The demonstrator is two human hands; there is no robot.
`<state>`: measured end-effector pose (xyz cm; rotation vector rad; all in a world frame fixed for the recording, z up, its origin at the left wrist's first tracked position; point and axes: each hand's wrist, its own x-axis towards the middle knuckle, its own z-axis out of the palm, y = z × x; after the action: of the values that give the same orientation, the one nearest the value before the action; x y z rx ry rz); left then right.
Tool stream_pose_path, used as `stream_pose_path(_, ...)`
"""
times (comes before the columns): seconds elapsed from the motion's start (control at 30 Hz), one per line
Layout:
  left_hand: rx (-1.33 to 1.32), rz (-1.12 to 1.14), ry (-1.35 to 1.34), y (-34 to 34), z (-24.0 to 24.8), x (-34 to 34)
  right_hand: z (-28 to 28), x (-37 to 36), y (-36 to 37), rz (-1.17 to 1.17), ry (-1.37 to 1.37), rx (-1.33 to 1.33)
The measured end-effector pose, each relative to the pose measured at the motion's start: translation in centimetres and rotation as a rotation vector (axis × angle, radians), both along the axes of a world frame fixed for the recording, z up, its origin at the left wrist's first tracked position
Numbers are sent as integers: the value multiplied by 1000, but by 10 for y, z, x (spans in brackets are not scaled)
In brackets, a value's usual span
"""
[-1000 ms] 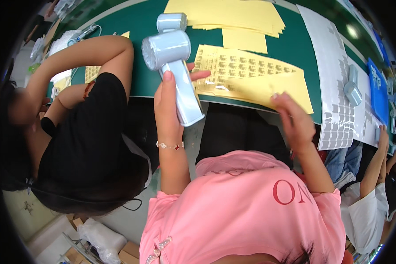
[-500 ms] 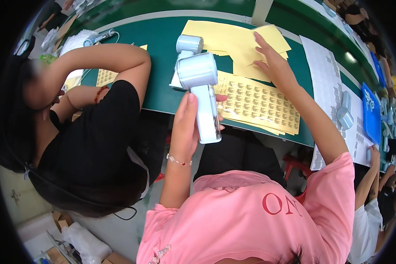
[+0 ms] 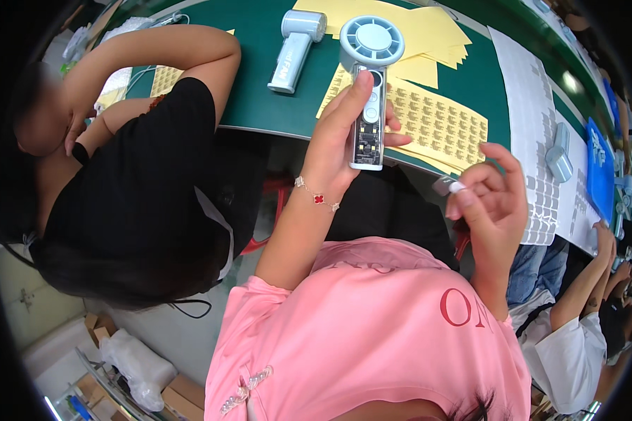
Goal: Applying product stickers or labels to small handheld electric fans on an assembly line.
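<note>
Blue fan (image 3: 372, 109) clasped in L fingers (image 3: 361, 90); R fingers (image 3: 472, 208) pinch sm. grey piece (image 3: 444, 184).

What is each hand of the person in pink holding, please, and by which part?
The left hand holds the light-blue fan by its handle; the right hand pinches a small thin piece, apparently by one edge.

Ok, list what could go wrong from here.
The small, thin greyish piece pinched by the right hand might slip and fall beyond the edge of the green table. The pale blue plastic handheld fan might drop if the left hand loosens, since no other hand supports it.
</note>
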<state>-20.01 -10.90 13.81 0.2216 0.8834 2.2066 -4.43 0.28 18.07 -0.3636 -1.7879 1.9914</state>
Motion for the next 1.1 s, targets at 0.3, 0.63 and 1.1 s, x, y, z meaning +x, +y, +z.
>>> stream_pose_path(0.3,76,-238,-4,4,-10,12,-3,9,-1,157,77,-76)
stream_pose_path(0.63,-191,-203,131,0,-11,14,-5,33,16,77,165,-124)
stream_pose_path(1.1,-196,-160,117,15,-5,39,5,14,5,297,8,-122)
